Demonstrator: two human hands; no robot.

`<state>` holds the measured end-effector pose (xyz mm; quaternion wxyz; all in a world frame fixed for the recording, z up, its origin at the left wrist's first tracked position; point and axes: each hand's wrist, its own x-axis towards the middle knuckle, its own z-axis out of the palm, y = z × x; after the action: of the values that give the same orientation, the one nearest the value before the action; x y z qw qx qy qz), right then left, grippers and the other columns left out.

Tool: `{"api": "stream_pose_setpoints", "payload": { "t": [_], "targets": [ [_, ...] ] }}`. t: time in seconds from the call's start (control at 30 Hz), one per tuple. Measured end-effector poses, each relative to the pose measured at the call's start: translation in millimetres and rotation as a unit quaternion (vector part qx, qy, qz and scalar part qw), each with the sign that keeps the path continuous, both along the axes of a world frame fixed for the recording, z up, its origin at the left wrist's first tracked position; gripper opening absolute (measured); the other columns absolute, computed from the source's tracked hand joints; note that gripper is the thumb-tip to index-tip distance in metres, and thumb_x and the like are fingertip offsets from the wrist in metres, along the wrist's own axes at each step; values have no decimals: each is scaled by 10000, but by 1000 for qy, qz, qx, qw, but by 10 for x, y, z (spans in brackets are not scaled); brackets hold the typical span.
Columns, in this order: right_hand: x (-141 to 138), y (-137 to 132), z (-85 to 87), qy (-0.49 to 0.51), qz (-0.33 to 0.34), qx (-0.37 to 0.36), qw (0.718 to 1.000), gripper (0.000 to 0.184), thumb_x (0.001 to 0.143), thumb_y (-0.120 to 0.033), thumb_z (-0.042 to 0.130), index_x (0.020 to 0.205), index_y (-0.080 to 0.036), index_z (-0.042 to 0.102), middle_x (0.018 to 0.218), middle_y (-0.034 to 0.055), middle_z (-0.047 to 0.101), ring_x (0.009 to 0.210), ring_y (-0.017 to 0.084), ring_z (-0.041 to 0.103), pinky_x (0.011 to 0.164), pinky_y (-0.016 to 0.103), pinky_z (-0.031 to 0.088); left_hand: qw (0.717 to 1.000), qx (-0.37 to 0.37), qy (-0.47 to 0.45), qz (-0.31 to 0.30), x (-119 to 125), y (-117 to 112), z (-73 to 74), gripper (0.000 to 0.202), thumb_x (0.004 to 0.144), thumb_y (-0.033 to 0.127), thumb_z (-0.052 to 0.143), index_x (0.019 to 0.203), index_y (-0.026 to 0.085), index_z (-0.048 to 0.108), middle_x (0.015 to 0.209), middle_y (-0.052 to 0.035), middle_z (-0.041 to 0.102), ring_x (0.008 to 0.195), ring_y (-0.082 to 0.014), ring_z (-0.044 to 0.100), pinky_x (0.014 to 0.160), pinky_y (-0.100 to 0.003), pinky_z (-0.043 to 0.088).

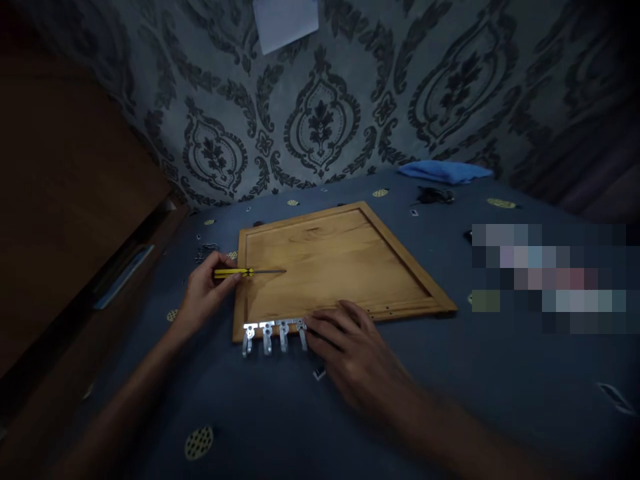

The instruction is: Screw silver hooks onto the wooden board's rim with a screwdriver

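Observation:
A wooden framed panel lies flat on the blue cloth. My left hand, closed at the panel's left edge, grips a screwdriver with a yellow and black handle. Its thin shaft points right, over the board. Along the near edge of the frame lies a silver metal hook rail, with several hooks hanging toward me. My right hand rests at the rail's right end, fingers curved over it and the frame edge. The thumb and whatever lies beneath that hand are hidden.
Blue patterned cloth covers the surface. Small dark metal pieces lie beyond my left hand. Toward the back right are a black item and a folded blue cloth. Brown wooden furniture stands at left. A blurred patch covers the right side.

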<state>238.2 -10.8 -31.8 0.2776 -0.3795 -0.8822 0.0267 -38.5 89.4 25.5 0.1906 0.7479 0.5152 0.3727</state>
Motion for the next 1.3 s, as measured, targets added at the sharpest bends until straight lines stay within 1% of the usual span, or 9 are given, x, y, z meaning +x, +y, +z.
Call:
{"api": "stream_pose_setpoints", "payload": {
  "t": [0.23, 0.37, 0.47, 0.57, 0.67, 0.87, 1.03, 1.17, 1.3],
  "targets": [
    [8, -13, 43, 7, 9, -8, 1000, 356, 892, -72, 543, 1186, -207, 694, 1236, 80, 736, 1186, 255, 601, 1115, 559, 354, 996, -19, 80, -24, -70, 19, -140, 246, 879, 444, 608, 947, 208, 624, 945, -59, 703, 880, -235, 649, 773, -334, 496],
    [1, -10, 39, 6, 6, 2, 1000, 333, 889, -87, 564, 1173, -200, 696, 1223, 77, 740, 1163, 255, 603, 1117, 556, 349, 992, 7, 124, -30, -28, -27, -58, 242, 906, 428, 558, 962, 204, 633, 972, -79, 687, 943, -267, 632, 842, -388, 491],
    [0, -12, 47, 5, 4, 3, 1000, 339, 878, -72, 563, 1164, -191, 699, 1206, 84, 742, 1160, 261, 598, 1111, 563, 356, 988, 39, 145, -29, 101, -206, 55, 224, 965, 380, 509, 1022, 194, 620, 1056, -103, 672, 1057, -293, 602, 956, -446, 458],
    [3, -22, 73, 1, 4, -9, 1000, 370, 882, -59, 532, 1185, -194, 697, 1218, 98, 733, 1175, 266, 588, 1107, 577, 361, 978, 48, 171, -113, 316, -476, 134, 250, 1001, 407, 525, 1145, 210, 582, 1111, -81, 672, 1080, -264, 609, 952, -413, 480],
    [3, -33, 94, -3, 3, -10, 1000, 367, 901, -65, 512, 1194, -186, 697, 1215, 113, 730, 1176, 270, 587, 1111, 586, 366, 953, 10, 216, -214, 520, -693, 125, 437, 939, 505, 646, 1246, 224, 511, 1218, -90, 653, 1156, -283, 586, 988, -443, 485],
    [-8, -30, 96, 3, 4, -3, 1000, 290, 911, -96, 583, 1163, -180, 698, 1188, 101, 742, 1154, 273, 606, 1106, 576, 373, 946, -4, 254, -201, 666, -779, 12, 519, 881, 399, 745, 1277, 207, 470, 1193, -97, 666, 1148, -304, 603, 1011, -504, 492],
    [-13, -54, 169, -33, -2, -33, 999, 237, 950, -139, 596, 1170, -164, 680, 1230, 93, 726, 1183, 264, 580, 1126, 574, 342, 954, 18, 233, -187, 602, -773, -123, 444, 912, 359, 676, 1295, 245, 482, 1197, -101, 672, 1121, -309, 638, 947, -470, 542],
    [-3, -75, 255, -81, 11, -70, 994, 274, 1005, -191, 553, 1270, -160, 619, 1300, 80, 697, 1230, 248, 536, 1134, 562, 329, 953, 90, 226, -178, 477, -672, -332, 506, 885, 449, 670, 1334, 298, 490, 1145, -88, 717, 1020, -326, 699, 833, -449, 587],
    [17, -82, 314, -113, -2, -80, 990, 240, 1029, -213, 518, 1246, -186, 617, 1362, 59, 667, 1261, 233, 506, 1151, 547, 307, 952, 81, 214, -202, 415, -572, -489, 530, 822, 509, 705, 1305, 414, 510, 1086, -17, 752, 944, -341, 735, 755, -445, 617]
  ]
}}
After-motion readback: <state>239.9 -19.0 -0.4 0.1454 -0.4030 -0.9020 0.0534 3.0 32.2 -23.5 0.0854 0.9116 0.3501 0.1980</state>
